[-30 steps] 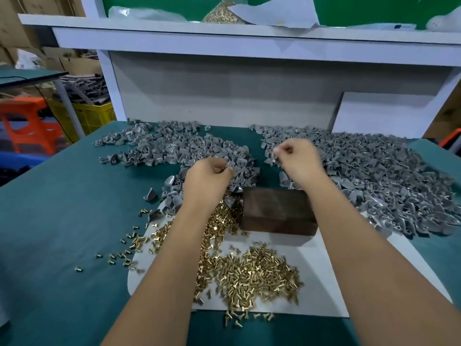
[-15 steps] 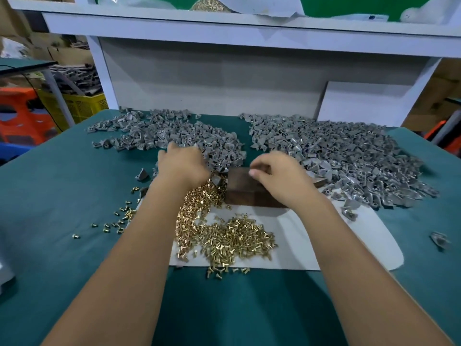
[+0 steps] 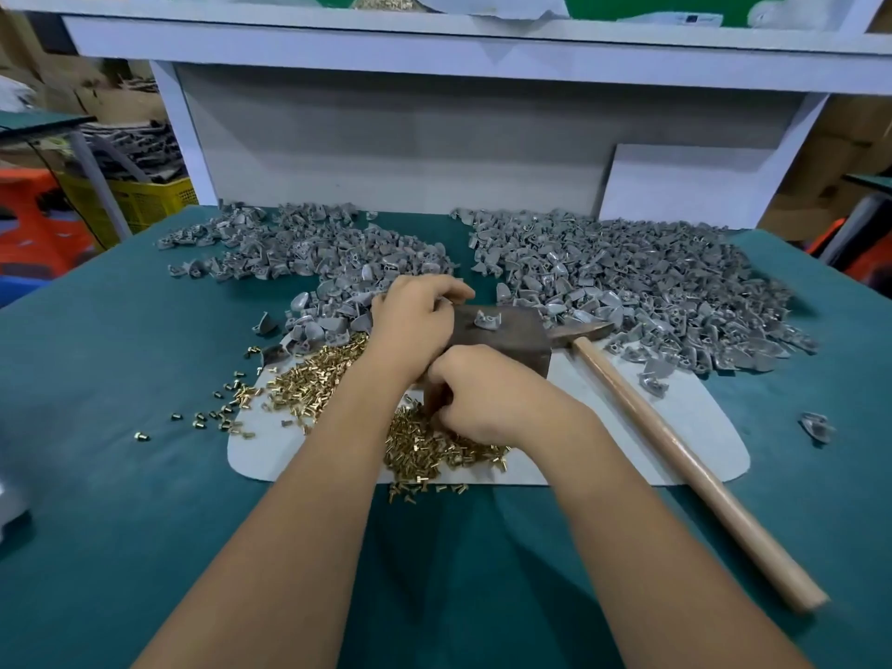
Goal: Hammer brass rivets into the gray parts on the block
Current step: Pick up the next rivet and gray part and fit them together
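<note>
1. A green table (image 3: 120, 359) fills the view, with a white shelving unit (image 3: 434, 45) standing along its far edge.
2. Two wide heaps of gray parts lie toward the back: the right heap (image 3: 642, 277) is the larger, the left heap (image 3: 309, 253) spreads toward the middle.
3. A white mat (image 3: 642, 427) lies on the table in front of the heaps.
4. A hammer (image 3: 675, 451) with a pale wooden handle rests slantwise across the mat's right side, its dark head just beside the block and its handle end pointing to the near right.
5. The dark block (image 3: 507, 335) sits on the mat between the two heaps.
6. A pile of brass rivets (image 3: 313, 379) covers the mat's left and near part, with strays on the green cloth to the left.
7. The left hand (image 3: 415, 321) rests at the block's far left corner, fingers curled; whether they pinch anything I cannot tell.
8. The right hand (image 3: 482, 393) is down among the rivets at the block's near side, fingers curled into the pile; what they hold is hidden.
9. One gray part (image 3: 486, 319) sits alone on top of the block.
10. A single stray gray piece (image 3: 815, 424) lies on the cloth well off to the right.
</note>
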